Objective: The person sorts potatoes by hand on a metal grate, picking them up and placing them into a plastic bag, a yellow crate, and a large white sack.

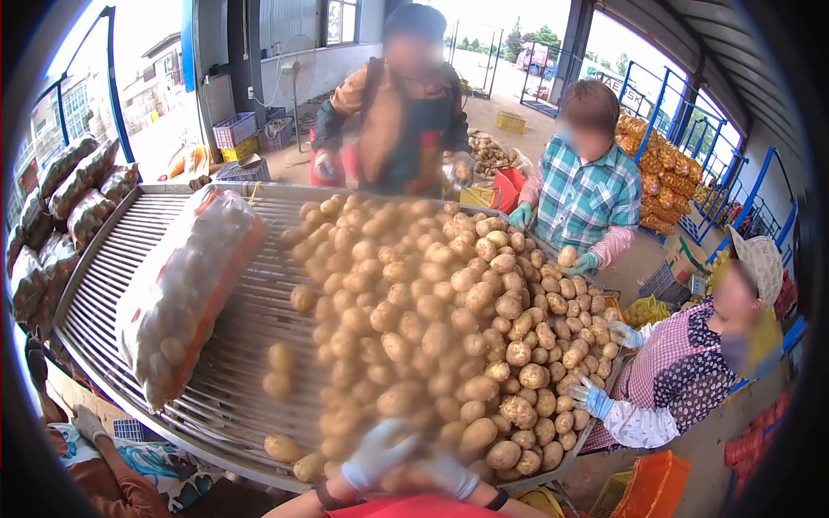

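A large heap of potatoes [414,302] covers the right half of a slatted metal sorting table [104,302]. At the near edge is my left hand [377,453] in a pale glove, its fingers stretched out over the closest potatoes. My right hand [449,475], also gloved, is beside it, smeared by motion, so its fingers cannot be made out. Between the two hands are some blurred potatoes. A full mesh sack [186,293] of potatoes lies across the slats on the left, apart from both hands.
Three people stand around the table: one at the far side [401,112], one at the far right [587,181], one at the right [682,363]. Another person's arm [117,475] shows at lower left. Filled sacks [65,216] are stacked left. An orange crate [652,483] stands lower right.
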`<state>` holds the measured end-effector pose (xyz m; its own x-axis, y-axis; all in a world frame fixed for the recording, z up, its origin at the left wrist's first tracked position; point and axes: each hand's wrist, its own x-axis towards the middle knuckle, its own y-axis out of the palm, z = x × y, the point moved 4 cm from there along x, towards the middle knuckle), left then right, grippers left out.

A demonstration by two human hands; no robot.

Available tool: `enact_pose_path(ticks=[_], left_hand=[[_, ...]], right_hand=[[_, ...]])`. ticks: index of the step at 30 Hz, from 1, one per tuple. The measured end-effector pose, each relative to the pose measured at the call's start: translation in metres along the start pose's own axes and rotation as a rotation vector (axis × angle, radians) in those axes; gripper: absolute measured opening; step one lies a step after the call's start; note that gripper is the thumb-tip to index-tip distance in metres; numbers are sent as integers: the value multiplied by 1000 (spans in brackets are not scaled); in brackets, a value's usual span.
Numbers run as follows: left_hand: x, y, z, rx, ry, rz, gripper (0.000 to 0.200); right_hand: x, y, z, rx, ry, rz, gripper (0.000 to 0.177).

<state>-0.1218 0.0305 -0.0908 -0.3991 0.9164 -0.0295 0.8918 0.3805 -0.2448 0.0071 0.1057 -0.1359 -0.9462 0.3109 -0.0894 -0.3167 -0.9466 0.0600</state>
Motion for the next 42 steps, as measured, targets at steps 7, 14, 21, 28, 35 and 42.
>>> enact_pose_path(ticks=[7, 14, 21, 28, 35, 42], left_hand=[[0, 1, 9, -22, 8, 17, 31], [0, 3, 5, 44, 86, 33, 30], [1, 10, -10, 37, 28, 109, 33], [0, 11, -16, 94, 29, 88, 31], [-1, -20, -58, 237, 147, -196, 17], [-88, -227, 48, 794, -331, -602, 44]], right_hand=[[-6, -1, 28, 75, -3, 9, 33], [-5, -2, 100, 218, -98, 136, 30], [4, 1, -31, -372, -260, -21, 41], [0, -7, -25, -247, -94, -43, 43], [-2, -46, -23, 464, -114, -358, 41], [-64, -112, 97, 900, -273, -383, 52]])
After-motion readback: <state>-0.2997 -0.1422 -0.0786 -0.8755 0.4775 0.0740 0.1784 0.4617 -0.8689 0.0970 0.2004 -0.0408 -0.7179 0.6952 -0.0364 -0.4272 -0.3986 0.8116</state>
